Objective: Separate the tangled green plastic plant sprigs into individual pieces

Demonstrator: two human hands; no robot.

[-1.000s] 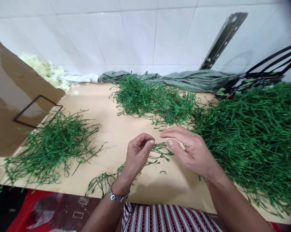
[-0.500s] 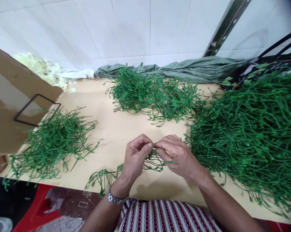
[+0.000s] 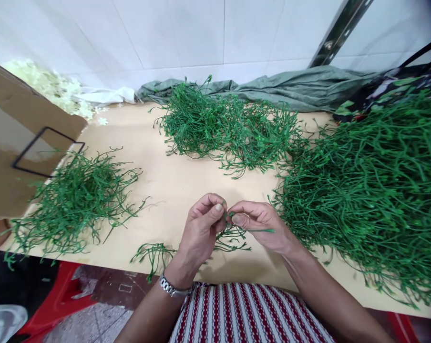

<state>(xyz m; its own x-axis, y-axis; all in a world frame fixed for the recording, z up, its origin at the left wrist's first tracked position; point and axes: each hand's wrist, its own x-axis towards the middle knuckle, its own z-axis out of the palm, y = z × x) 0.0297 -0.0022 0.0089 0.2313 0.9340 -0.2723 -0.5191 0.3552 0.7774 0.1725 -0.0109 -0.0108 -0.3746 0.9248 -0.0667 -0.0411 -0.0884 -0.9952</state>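
- The green sprig [image 3: 237, 232] sits at lower centre, pinched between my hands, one stem now jutting right.
- My left hand [image 3: 203, 228] and right hand [image 3: 260, 224] both grip it, fingertips pressed closer than before.
- The big stem heap [image 3: 373, 190] fills the right.

**Around the Work Surface**

A cardboard box [image 3: 18, 138] is seen at the left edge of the tan table [image 3: 187, 183]. White petals [image 3: 47, 85] and a grey-green cloth [image 3: 290, 88] are heaped against the tiled wall [image 3: 201, 33].
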